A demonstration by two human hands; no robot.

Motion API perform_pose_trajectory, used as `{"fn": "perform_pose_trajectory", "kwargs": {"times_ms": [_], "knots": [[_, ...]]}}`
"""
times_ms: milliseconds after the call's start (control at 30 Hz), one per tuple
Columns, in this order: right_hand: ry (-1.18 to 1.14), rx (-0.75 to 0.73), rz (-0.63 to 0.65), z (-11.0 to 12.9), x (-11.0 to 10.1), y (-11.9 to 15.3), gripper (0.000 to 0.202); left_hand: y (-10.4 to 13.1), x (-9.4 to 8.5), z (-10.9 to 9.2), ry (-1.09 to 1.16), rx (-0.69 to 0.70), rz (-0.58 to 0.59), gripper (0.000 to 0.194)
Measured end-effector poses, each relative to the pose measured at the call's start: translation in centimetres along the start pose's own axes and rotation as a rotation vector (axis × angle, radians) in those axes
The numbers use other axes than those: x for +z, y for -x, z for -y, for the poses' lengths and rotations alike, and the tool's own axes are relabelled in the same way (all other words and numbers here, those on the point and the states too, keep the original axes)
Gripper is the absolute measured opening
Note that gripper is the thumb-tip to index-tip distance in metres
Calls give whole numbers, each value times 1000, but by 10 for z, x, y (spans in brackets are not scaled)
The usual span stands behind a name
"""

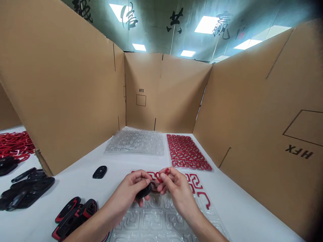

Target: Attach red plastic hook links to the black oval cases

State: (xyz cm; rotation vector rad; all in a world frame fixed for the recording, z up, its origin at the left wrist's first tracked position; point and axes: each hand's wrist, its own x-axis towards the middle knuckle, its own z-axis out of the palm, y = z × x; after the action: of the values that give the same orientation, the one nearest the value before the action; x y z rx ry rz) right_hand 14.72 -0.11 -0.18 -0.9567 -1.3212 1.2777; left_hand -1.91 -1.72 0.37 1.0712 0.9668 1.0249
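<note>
My left hand [133, 188] is closed around a rounded black plastic piece [144, 191], its fingers covering part of it. My right hand [176, 190] pinches a thin red curved strip [165, 173] between thumb and fingers, close to the left fingertips. Whether the strip touches the black piece I cannot tell. Beneath both hands lies a clear moulded tray [153, 220]. Red curved strips [195, 181] sit in its far recesses, while the nearer recesses hold none. Another black piece [100, 172] rests on the table to the left.
Several black-and-red parts [75, 215] lie left of my forearm. Farther left are black parts [27, 188] and a red heap of strips [15, 144]. Stacked clear trays [136, 141] and a filled red tray [188, 151] stand behind. Cardboard walls [169, 94] enclose the table.
</note>
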Motion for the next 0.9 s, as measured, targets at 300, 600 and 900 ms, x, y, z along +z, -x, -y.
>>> {"fn": "perform_pose_trajectory", "kwargs": {"times_ms": [300,600,900], "knots": [[53,60,85,-5,4,3,48,1,1,1,-230,62,-22,37],[57,-14,-6,-3,-4,-2,48,-1,0,2,-226,28,-85,40],[138,-38,-14,-4,3,2,37,-6,-9,4,89,62,-184,36]]}}
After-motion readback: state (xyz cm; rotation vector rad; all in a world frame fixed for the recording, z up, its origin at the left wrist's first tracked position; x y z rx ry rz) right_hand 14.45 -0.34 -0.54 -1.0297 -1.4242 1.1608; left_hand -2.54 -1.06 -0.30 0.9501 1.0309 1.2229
